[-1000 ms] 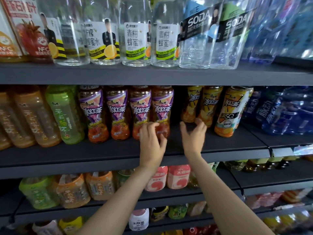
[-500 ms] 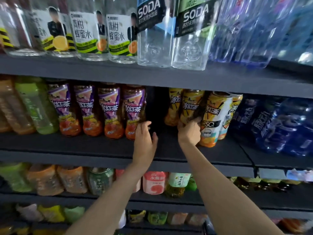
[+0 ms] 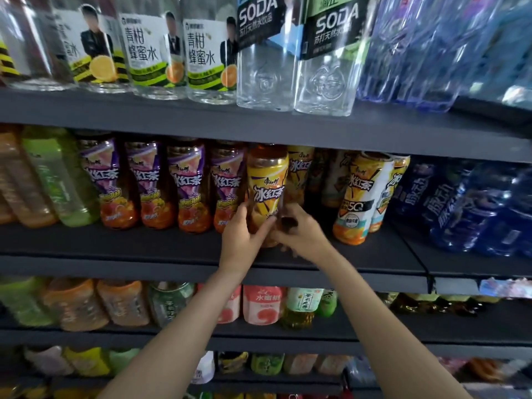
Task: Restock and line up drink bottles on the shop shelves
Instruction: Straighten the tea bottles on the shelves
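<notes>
Dark shelf [image 3: 115, 246]; purple-label tea bottles [image 3: 152, 185], yellow-label tea bottles [image 3: 357, 197], blue bottles [image 3: 466, 208]

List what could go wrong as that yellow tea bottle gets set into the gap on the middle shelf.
1. The yellow bottle leans while both hands grip only its base; the left hand and right hand could let it tip forward off the shelf.
2. It sits tight against the purple bottle, so a sideways push could topple that row.
3. The tilted bottle on the right might fall if bumped.
</notes>
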`<state>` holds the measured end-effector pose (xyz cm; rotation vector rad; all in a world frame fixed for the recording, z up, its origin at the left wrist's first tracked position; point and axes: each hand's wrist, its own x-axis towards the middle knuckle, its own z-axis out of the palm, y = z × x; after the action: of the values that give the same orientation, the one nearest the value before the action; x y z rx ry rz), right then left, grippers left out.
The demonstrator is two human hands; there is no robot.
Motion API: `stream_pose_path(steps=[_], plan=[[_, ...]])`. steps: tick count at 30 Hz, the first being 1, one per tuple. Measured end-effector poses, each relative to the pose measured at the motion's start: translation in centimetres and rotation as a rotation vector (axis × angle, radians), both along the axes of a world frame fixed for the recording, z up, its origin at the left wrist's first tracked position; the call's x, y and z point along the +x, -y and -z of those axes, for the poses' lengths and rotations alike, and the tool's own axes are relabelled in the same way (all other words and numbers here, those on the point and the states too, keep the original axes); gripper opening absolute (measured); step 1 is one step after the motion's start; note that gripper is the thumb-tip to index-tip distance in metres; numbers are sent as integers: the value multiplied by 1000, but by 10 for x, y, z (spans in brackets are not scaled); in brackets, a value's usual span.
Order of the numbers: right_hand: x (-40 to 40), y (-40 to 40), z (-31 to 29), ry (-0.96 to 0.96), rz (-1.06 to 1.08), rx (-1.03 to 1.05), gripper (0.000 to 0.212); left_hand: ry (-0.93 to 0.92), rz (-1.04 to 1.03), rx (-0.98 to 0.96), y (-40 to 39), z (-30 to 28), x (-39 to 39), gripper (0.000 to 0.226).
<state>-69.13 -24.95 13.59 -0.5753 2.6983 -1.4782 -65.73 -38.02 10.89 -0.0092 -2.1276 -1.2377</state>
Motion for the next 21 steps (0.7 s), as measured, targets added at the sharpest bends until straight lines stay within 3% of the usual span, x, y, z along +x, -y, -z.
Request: stream_pose_path(steps=[2,5,7,10,16,21], plan=[[-17,-9,-1,43,126,-153,36,11,-23,-83,11,2,2,59],[-49,-7,3,-13,382,-85,59,10,-32,-164,18,6,4,57],[-62,4,6,43,363,-33,70,-1,-37,-192,19,7,4,55],[-76,15,9,101,396,-48,67,0,-30,-172,20,6,3,54],[-75,24,15,30,433,-61,58,-4,-18,-159,19,8,2,54],[-69,32,15,-3,357,92,58,15,0,-136,18,8,2,54]])
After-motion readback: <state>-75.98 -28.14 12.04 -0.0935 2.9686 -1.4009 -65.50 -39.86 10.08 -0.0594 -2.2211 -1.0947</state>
